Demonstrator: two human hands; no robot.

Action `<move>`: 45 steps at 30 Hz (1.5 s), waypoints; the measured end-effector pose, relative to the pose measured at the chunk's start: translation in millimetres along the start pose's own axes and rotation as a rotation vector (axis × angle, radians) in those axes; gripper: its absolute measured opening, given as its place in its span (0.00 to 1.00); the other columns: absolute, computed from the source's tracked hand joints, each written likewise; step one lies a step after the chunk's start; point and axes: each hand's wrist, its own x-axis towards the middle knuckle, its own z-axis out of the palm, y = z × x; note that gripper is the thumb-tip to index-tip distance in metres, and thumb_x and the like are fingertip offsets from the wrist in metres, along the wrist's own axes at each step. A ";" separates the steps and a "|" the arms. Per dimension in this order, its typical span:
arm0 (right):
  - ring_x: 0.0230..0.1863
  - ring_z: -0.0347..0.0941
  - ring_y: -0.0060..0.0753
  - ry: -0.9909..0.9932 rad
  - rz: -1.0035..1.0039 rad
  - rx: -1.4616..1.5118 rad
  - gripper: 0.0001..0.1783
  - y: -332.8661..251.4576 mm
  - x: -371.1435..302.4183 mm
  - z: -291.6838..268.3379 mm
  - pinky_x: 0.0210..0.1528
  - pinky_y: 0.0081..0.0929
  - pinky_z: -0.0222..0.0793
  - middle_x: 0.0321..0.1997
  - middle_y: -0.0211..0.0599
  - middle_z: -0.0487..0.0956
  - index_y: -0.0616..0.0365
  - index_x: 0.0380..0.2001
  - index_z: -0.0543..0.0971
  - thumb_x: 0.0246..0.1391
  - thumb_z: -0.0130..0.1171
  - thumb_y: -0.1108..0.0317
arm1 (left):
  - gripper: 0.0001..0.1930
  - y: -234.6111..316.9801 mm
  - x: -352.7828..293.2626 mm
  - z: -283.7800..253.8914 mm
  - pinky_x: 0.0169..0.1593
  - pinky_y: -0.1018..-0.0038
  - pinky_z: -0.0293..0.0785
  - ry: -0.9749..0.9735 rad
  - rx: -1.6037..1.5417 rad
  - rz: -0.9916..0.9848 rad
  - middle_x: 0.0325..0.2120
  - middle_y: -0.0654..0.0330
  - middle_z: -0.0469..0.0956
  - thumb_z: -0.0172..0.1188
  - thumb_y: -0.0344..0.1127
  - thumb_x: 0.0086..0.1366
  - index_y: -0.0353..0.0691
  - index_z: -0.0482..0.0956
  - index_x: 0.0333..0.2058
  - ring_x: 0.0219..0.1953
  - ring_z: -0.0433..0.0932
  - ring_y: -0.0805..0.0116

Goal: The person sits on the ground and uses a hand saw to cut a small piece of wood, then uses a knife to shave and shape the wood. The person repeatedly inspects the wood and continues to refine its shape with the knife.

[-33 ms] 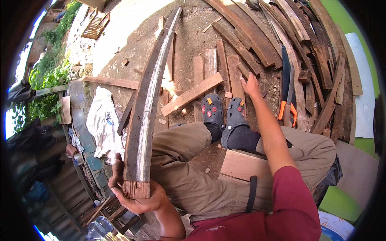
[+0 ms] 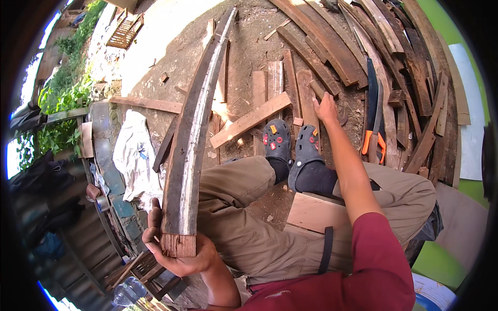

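Observation:
A long, dark wooden plank [image 2: 179,150] with a white, paint-like strip along its face slants up and away on the left. My left hand [image 2: 179,256] is closed around its near end, where reddish sawn grain shows. The far end reaches toward the top of the view. Out past my right knee, my right hand [image 2: 327,108] has its fingers closed at the lower end of a short wooden piece [image 2: 316,88]; part of the grip is hidden. Under that piece lies a brown board [image 2: 306,96], beside my dark clogs [image 2: 278,142].
Several planks [image 2: 332,46] are spread at the far right. Among them lie a machete-like blade [image 2: 371,88] and an orange-handled saw [image 2: 373,142]. A loose board [image 2: 251,120] lies crosswise before my feet. White cloth [image 2: 136,155] hangs at left; a wooden block [image 2: 314,210] is between my legs.
The whole view has shifted slightly to the right. Both hands keep their places on the plank and the short wooden piece.

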 end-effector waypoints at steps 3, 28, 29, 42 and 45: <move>0.52 0.74 0.63 0.108 -0.034 -0.044 0.28 -6.2 9.8 4.1 0.55 0.55 0.69 0.49 0.61 0.76 0.65 0.50 0.70 0.59 0.62 0.52 | 0.24 -2.6 8.3 3.0 0.68 0.44 0.63 -0.117 -0.057 0.061 0.53 0.35 0.73 0.33 0.44 0.75 0.28 0.68 0.52 0.62 0.70 0.38; 0.11 0.49 0.13 -0.614 -0.403 1.794 0.29 -301.7 -283.6 -298.4 0.12 0.16 0.52 0.17 0.21 0.58 0.52 0.37 0.65 0.72 0.33 0.36 | 0.17 -4.5 -11.2 1.0 0.64 0.64 0.66 -0.185 -0.366 -0.154 0.51 0.48 0.77 0.41 0.30 0.70 0.28 0.73 0.52 0.56 0.74 0.61; 0.11 0.49 0.13 -0.628 -0.405 1.782 0.29 -304.8 -285.6 -298.0 0.12 0.16 0.52 0.17 0.21 0.58 0.52 0.37 0.65 0.72 0.33 0.36 | 0.17 -4.2 -12.1 0.1 0.65 0.64 0.66 -0.190 -0.364 -0.152 0.51 0.48 0.77 0.41 0.30 0.70 0.28 0.73 0.52 0.56 0.74 0.61; 0.12 0.51 0.13 -0.680 -0.435 1.505 0.31 -352.3 -278.1 -307.8 0.14 0.16 0.52 0.17 0.21 0.60 0.53 0.36 0.68 0.69 0.40 0.34 | 0.21 -15.6 -5.3 -5.7 0.67 0.62 0.62 -0.138 -0.388 -0.187 0.54 0.47 0.75 0.36 0.35 0.74 0.28 0.70 0.56 0.59 0.72 0.58; 0.12 0.53 0.13 -0.716 -0.510 1.418 0.31 -366.5 -273.6 -311.3 0.15 0.16 0.52 0.17 0.21 0.61 0.56 0.36 0.70 0.68 0.43 0.34 | 0.23 -18.4 -7.7 -5.5 0.68 0.60 0.61 -0.131 -0.438 -0.178 0.57 0.44 0.72 0.34 0.38 0.76 0.27 0.66 0.59 0.61 0.70 0.55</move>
